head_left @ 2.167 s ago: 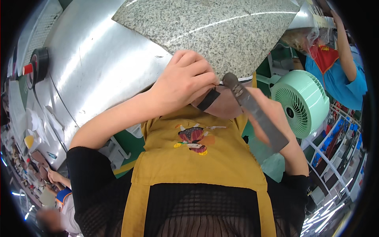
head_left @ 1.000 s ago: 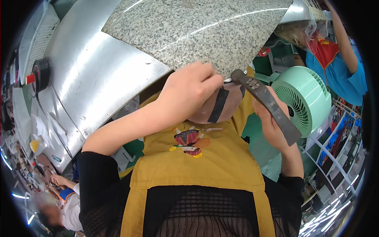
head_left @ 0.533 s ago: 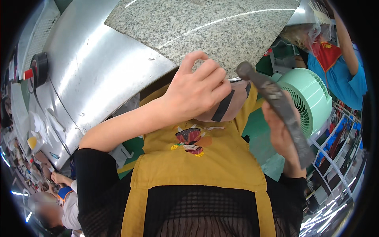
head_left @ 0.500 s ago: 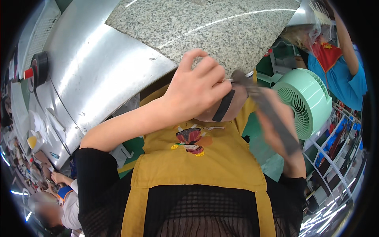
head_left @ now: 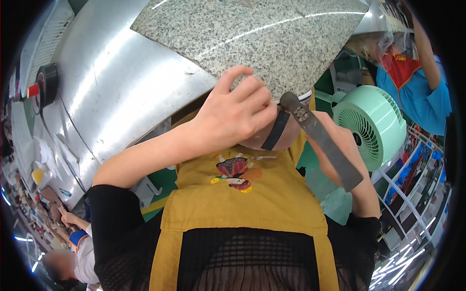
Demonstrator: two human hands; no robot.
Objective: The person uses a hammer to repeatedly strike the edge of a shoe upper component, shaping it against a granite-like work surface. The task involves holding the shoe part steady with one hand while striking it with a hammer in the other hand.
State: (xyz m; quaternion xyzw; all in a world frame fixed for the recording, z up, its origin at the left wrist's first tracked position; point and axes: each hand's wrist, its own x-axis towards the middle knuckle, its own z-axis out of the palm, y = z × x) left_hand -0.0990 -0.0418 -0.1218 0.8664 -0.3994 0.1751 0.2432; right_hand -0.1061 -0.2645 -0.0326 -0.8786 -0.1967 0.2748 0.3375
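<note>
A brownish-pink leather-like piece with a black strip across it lies against the near edge of the granite slab. My left hand is closed on its upper left part, fingers bent, the tips mostly hidden. Beside it, my right hand grips a dark metal hammer with a round face and a long flat peen. The handle is out of sight beneath the head. The round face sits over the piece's upper edge, close to my left fingers; I cannot tell whether it touches.
A steel tabletop extends to the left, with a black tape roll on it. At the right stands a mint-green fan. Beyond it is a person in blue and red; another person is at lower left.
The hammer and right hand were blurred by motion and now show sharply, the hammer's head slightly lower. My left hand has shifted a little to the left.
</note>
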